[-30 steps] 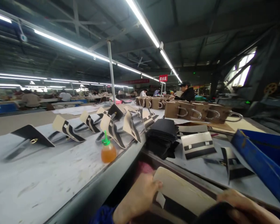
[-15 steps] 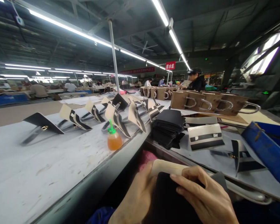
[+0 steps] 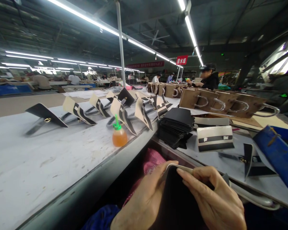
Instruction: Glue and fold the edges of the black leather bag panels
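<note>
The left hand (image 3: 144, 204) grips the left edge of a black panel (image 3: 175, 204), thumb hooked over its cream top rim. The right hand (image 3: 216, 204) clasps the same panel from the right, fingers laid across its face and curled at the top edge. The panel stands upright at the person's lap, below the surface (image 3: 50, 159). Just behind it lies a red checked cloth (image 3: 152, 159). Farther out, a stack (image 3: 176, 126) of black pieces sits beside a striped card (image 3: 214, 138). An orange bottle (image 3: 119, 135) stands near the surface's edge, in front of a row of flaps (image 3: 121, 115). Brown bags (image 3: 220, 102) line up behind, and a blue bin (image 3: 278, 156) sits at the right.
</note>
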The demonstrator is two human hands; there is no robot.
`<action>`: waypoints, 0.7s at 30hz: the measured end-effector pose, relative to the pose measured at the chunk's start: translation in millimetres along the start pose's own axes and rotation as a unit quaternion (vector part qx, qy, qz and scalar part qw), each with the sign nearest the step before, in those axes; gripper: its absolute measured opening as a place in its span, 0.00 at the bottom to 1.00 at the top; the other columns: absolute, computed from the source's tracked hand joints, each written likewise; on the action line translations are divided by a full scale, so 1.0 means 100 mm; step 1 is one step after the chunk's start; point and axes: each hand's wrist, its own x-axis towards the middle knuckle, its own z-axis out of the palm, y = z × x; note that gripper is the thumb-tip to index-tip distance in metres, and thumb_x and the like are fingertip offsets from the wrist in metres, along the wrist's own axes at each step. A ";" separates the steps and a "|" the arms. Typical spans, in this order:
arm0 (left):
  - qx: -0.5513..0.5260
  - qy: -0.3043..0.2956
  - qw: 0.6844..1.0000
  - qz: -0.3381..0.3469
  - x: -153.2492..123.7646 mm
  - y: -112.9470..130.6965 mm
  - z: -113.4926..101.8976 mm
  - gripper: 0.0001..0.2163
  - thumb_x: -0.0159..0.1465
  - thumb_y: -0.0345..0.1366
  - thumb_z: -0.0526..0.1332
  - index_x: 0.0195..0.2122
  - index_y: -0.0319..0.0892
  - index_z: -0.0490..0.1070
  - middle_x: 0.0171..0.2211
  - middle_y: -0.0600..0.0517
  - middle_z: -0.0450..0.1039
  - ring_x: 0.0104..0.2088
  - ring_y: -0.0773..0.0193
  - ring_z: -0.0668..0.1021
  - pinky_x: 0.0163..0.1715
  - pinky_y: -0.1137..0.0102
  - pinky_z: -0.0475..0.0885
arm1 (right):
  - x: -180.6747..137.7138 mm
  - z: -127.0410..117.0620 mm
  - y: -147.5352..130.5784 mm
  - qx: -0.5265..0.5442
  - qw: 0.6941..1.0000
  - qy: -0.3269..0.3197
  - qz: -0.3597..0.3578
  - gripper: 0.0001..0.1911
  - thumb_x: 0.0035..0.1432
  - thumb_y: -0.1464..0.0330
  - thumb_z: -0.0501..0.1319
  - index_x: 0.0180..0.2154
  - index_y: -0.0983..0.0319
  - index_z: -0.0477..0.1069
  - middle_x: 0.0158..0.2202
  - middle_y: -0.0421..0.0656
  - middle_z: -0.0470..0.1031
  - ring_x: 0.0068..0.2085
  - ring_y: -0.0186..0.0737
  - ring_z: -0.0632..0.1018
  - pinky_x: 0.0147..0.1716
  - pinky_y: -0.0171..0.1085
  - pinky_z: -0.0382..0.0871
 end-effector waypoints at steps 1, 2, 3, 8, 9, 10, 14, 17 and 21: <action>0.004 0.000 1.000 0.003 -0.01 -0.01 0.00 0.19 0.73 0.38 0.54 0.65 0.52 0.64 0.65 0.53 0.67 0.65 0.59 0.69 0.68 0.64 0.61 | 0.00 0.00 0.00 -0.003 1.000 -0.002 0.002 0.18 0.66 0.76 0.59 0.49 0.50 0.78 0.30 0.36 0.71 0.26 0.27 0.75 0.25 0.26 0.70; 0.007 0.001 1.000 0.004 -0.01 -0.02 0.01 0.19 0.73 0.38 0.53 0.65 0.52 0.63 0.65 0.54 0.66 0.65 0.60 0.69 0.68 0.65 0.60 | 0.01 0.00 0.00 -0.007 1.000 -0.005 0.006 0.17 0.66 0.75 0.58 0.48 0.50 0.79 0.30 0.36 0.71 0.25 0.27 0.74 0.24 0.27 0.70; 0.009 0.001 1.000 0.004 -0.01 -0.03 0.01 0.20 0.73 0.39 0.53 0.66 0.53 0.63 0.65 0.54 0.67 0.65 0.60 0.68 0.68 0.66 0.60 | 0.01 0.00 -0.01 -0.011 1.000 -0.009 0.010 0.17 0.66 0.75 0.58 0.48 0.50 0.79 0.29 0.37 0.71 0.25 0.27 0.75 0.24 0.27 0.70; 0.031 -0.003 0.999 0.017 -0.01 -0.06 0.02 0.21 0.73 0.43 0.54 0.66 0.54 0.62 0.68 0.55 0.62 0.68 0.57 0.64 0.69 0.65 0.60 | -0.02 0.00 -0.01 -0.011 1.000 -0.009 0.015 0.18 0.66 0.75 0.58 0.48 0.49 0.79 0.29 0.37 0.71 0.24 0.28 0.74 0.24 0.27 0.70; 0.031 -0.004 0.999 0.021 -0.01 -0.07 0.02 0.21 0.73 0.43 0.54 0.66 0.54 0.62 0.68 0.55 0.61 0.68 0.58 0.63 0.68 0.65 0.60 | -0.03 0.00 -0.01 -0.011 1.000 -0.009 0.016 0.18 0.66 0.75 0.58 0.48 0.49 0.79 0.29 0.37 0.71 0.24 0.28 0.74 0.24 0.27 0.70; 0.029 -0.004 0.999 0.023 -0.01 -0.07 0.02 0.21 0.73 0.43 0.54 0.66 0.54 0.63 0.69 0.56 0.60 0.68 0.58 0.64 0.69 0.66 0.60 | -0.04 0.00 0.00 -0.010 1.000 -0.011 0.021 0.18 0.66 0.75 0.59 0.49 0.49 0.79 0.29 0.37 0.70 0.24 0.28 0.74 0.24 0.27 0.70; 0.033 -0.004 0.999 0.026 -0.02 -0.04 0.03 0.20 0.73 0.40 0.54 0.65 0.53 0.64 0.68 0.57 0.63 0.67 0.60 0.65 0.69 0.68 0.58 | -0.04 0.00 -0.01 -0.002 0.999 -0.010 0.036 0.16 0.66 0.74 0.59 0.47 0.50 0.79 0.29 0.36 0.70 0.24 0.27 0.74 0.23 0.27 0.70; 0.036 -0.008 0.999 0.030 -0.02 -0.02 0.04 0.21 0.73 0.41 0.54 0.67 0.54 0.61 0.66 0.57 0.65 0.67 0.60 0.66 0.68 0.67 0.60 | -0.02 0.00 -0.02 0.007 0.999 -0.008 0.043 0.16 0.65 0.74 0.59 0.47 0.50 0.79 0.28 0.36 0.70 0.24 0.27 0.74 0.23 0.26 0.70; 0.038 -0.004 0.999 0.024 -0.01 0.02 0.05 0.21 0.73 0.42 0.52 0.67 0.54 0.61 0.67 0.56 0.64 0.67 0.59 0.66 0.67 0.66 0.62 | -0.04 0.02 -0.01 0.019 0.999 -0.007 0.041 0.15 0.66 0.74 0.59 0.47 0.52 0.79 0.28 0.36 0.69 0.24 0.27 0.73 0.23 0.26 0.70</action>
